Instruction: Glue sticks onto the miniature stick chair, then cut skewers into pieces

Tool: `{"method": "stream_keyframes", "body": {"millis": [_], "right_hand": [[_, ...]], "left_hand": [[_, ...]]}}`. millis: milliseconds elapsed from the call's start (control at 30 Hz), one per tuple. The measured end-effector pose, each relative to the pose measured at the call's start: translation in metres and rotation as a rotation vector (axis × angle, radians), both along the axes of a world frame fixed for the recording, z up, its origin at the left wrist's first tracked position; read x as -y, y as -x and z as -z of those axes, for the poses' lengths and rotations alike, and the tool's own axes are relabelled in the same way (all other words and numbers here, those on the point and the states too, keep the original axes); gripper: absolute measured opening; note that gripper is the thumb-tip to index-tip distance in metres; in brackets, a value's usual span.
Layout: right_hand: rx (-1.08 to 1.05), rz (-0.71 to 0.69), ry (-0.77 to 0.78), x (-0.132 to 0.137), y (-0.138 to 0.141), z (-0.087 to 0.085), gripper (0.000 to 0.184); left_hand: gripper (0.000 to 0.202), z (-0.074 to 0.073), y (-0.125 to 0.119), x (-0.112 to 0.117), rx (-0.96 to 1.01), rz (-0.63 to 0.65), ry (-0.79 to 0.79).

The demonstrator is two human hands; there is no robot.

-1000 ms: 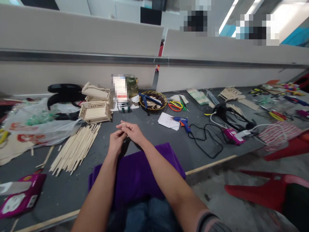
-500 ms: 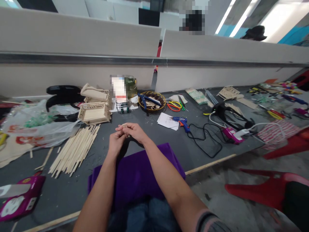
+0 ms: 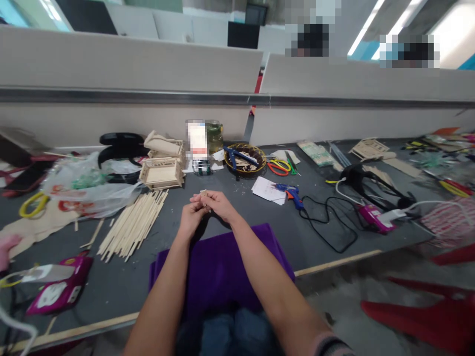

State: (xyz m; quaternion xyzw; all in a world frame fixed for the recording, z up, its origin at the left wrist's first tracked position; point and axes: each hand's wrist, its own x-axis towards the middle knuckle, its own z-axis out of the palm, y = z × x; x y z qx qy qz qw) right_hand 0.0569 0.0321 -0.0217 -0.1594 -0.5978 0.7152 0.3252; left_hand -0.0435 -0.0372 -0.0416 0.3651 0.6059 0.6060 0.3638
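My left hand (image 3: 191,216) and my right hand (image 3: 219,204) meet above the grey table, just beyond a folded purple cloth (image 3: 228,264). Between their closed fingertips is a small pale wooden piece (image 3: 204,193); its upper end sticks out, and the fingers cover the rest. Left of my hands lies a loose pile of thin wooden sticks (image 3: 133,225). Behind that pile stands a small tray-like frame built of sticks (image 3: 162,174). To the right, a blue glue gun (image 3: 291,192) rests partly on white paper (image 3: 267,192).
A wicker basket (image 3: 247,172) holds blue pliers. Scissors (image 3: 280,167) lie beside it. A black cable (image 3: 326,237) loops across the right side. Plastic bags (image 3: 100,198) and a magenta power box (image 3: 61,291) are at left. A low partition (image 3: 122,62) runs along the back.
The view has turned a little to the left, so the tabletop things sit further right. My hands stay together, and the wooden piece now shows more plainly above the fingers.
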Motion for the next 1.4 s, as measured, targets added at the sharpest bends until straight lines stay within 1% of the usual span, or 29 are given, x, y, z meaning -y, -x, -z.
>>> {"method": "stream_keyframes", "body": {"millis": [133, 333, 567, 700, 800, 933, 1167, 1333, 1400], "right_hand": [[0.026, 0.01, 0.064, 0.003, 0.002, 0.004, 0.037], [0.015, 0.032, 0.065, 0.003, 0.002, 0.004, 0.033], [0.031, 0.038, 0.067, 0.002, -0.001, 0.005, 0.033], [0.045, 0.059, 0.017, 0.001, -0.002, 0.003, 0.034], [0.035, 0.061, -0.002, 0.0, -0.004, 0.0, 0.032], [0.029, 0.072, -0.021, 0.0, -0.006, -0.003, 0.03], [0.006, 0.086, -0.049, -0.001, -0.005, -0.001, 0.032], [0.025, 0.089, 0.015, -0.001, -0.004, 0.002, 0.031], [0.009, 0.107, 0.007, 0.0, -0.004, 0.002, 0.028]], "left_hand": [[0.023, 0.001, -0.002, 0.002, 0.005, -0.022, 0.005], [0.023, 0.004, -0.003, 0.004, 0.138, 0.062, -0.029], [0.026, 0.003, -0.003, 0.002, 0.106, 0.041, 0.002], [0.029, 0.003, -0.001, 0.001, 0.073, 0.038, 0.022], [0.03, 0.003, 0.001, 0.0, 0.053, 0.076, 0.015], [0.028, 0.001, -0.002, 0.0, 0.078, 0.123, 0.008], [0.028, -0.002, -0.007, 0.0, 0.134, 0.077, -0.041], [0.034, -0.006, -0.008, 0.001, 0.11, 0.076, -0.036], [0.036, -0.007, -0.008, 0.0, 0.098, 0.071, -0.035]]}}
